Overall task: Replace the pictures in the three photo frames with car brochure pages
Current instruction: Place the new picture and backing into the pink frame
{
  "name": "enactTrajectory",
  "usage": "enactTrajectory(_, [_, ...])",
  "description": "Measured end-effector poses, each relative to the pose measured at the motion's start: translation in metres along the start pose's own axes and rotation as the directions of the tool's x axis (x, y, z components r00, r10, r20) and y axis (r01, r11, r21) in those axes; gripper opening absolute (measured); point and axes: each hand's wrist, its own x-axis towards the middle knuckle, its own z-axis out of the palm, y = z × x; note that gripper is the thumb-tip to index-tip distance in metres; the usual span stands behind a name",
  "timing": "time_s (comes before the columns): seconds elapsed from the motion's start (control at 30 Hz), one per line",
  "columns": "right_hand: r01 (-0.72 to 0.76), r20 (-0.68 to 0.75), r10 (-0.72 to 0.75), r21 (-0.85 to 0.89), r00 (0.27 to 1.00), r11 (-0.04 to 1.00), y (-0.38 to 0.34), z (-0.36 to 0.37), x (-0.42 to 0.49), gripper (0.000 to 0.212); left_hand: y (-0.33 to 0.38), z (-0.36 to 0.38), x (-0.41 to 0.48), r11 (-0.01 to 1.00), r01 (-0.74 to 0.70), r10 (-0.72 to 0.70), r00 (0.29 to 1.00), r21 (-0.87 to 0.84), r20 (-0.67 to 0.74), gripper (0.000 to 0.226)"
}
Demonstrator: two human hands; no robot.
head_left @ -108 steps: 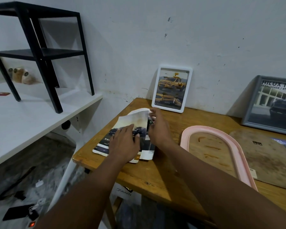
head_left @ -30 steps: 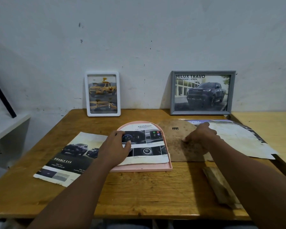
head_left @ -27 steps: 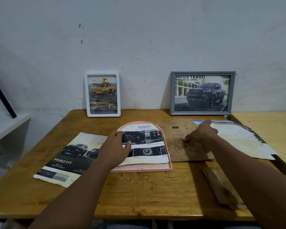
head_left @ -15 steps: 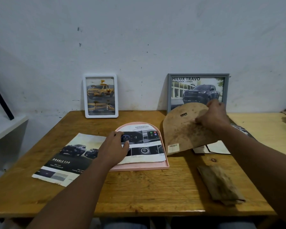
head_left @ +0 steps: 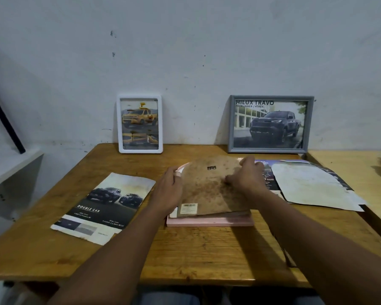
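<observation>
Hands point(head_left: 167, 190) point(head_left: 244, 178) hold backing board point(head_left: 209, 186); grey frame point(head_left: 269, 124) behind reads HILUX TRAVO.

Pink arched frame point(head_left: 209, 221) lay flat at centre, brown stained backing board point(head_left: 209, 188) tilted over it, barcode sticker at near-left corner. White frame point(head_left: 140, 150) with yellow-truck page and grey frame point(head_left: 267, 150) with dark-pickup page leaned upright against wall point(head_left: 189, 51) behind. Double Cab brochure page point(head_left: 103, 205) lay flat to left; loose pages point(head_left: 312, 186) to right.

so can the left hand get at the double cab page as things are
Probably yes: the double cab page lies flat and uncovered beside the left hand, nothing between them, though that hand is busy at the backing board.
</observation>
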Motion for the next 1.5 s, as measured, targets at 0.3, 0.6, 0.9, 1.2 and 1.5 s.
enactTrajectory(0.3, [0.105, -0.03, -0.125, -0.372, 0.992, 0.922, -0.004, 0.021, -0.027, 0.063, -0.007, 0.006, -0.006, 0.981, -0.113, 0.102, 0.992, 0.155, 0.08, 0.053])
enactTrajectory(0.6, [0.338, 0.139, -0.311, -0.262, 0.94, 0.904, 0.009, 0.02, -0.008, 0.05, 0.001, 0.003, -0.007, 0.943, -0.16, 0.152, 0.987, 0.293, 0.05, 0.046])
enactTrajectory(0.9, [0.457, 0.092, -0.45, -0.274, 0.889, 0.846, 0.001, 0.021, 0.008, 0.036, 0.012, 0.007, 0.013, 0.833, -0.226, 0.119, 0.965, 0.505, 0.234, 0.057])
enactTrajectory(1.2, [0.502, 0.156, -0.478, -0.322, 0.864, 0.802, 0.004, 0.046, 0.022, 0.045, 0.005, 0.009, 0.016, 0.952, -0.12, 0.073, 0.983, 0.282, 0.171, 0.057])
enactTrajectory(1.5, [0.462, 0.1, -0.451, -0.206, 0.887, 0.863, 0.003, 0.047, 0.032, 0.058, 0.008, 0.011, 0.017, 0.942, -0.125, 0.095, 0.989, 0.313, 0.109, 0.061])
